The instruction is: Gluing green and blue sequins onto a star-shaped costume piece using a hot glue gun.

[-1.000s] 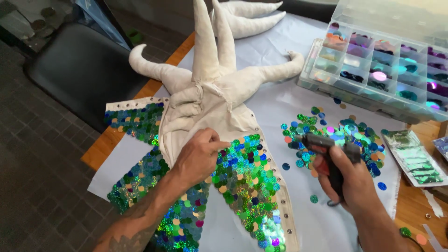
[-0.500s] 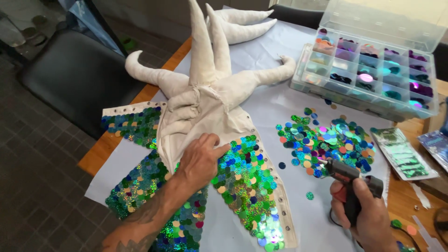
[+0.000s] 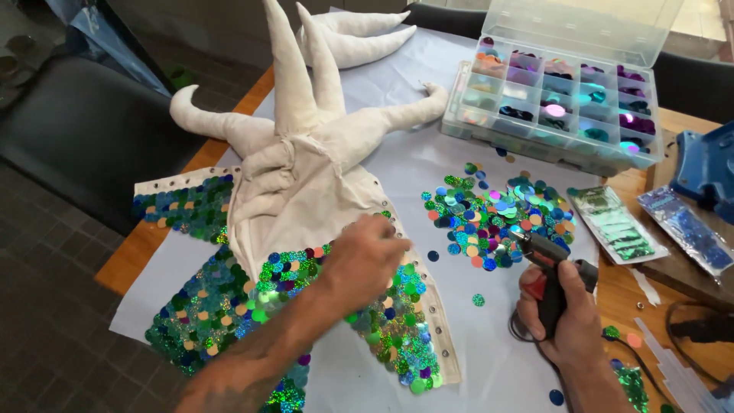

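— Wooden tabletop [image 3: 153, 248] under a sheet of white paper [image 3: 489, 359], dark chair [image 3: 84, 130] off at ten o'clock. What's closest to the camera?

— Both hands. Right hand [image 3: 562, 310], at four o'clock, is clamped in a fist round the grip of a black glue gun [image 3: 552, 269], nozzle aimed toward ten o'clock at the loose pile of sequins [image 3: 497, 214]. A cord trails below the wrist.

— And the other?

— Left hand [image 3: 365, 256], near centre, lies palm-down with fingers loosely curled, pressing on the sequinned edge of the cream fabric costume piece [image 3: 306, 164]. It grips nothing that I can see; whether a single sequin sits under the fingertips is hidden.

— Risks?

— My judgement: the nozzle sits just beside the pile, so a drip could fuse loose sequins or mark the paper. The pressing fingers rest where glue may be fresh, so a burn or a smeared row seems possible. The cord could also drag scattered pieces off the paper.

— Further out?

— The costume piece runs from six o'clock up through the middle, green and blue sequins covering its lower panels, bare stuffed horns rising toward twelve. At two o'clock a clear compartment box [image 3: 562, 107] stands with its lid up, sorted colours inside. At three o'clock lie two flat sequin packets [image 3: 619, 226] and something blue [image 3: 707, 168].
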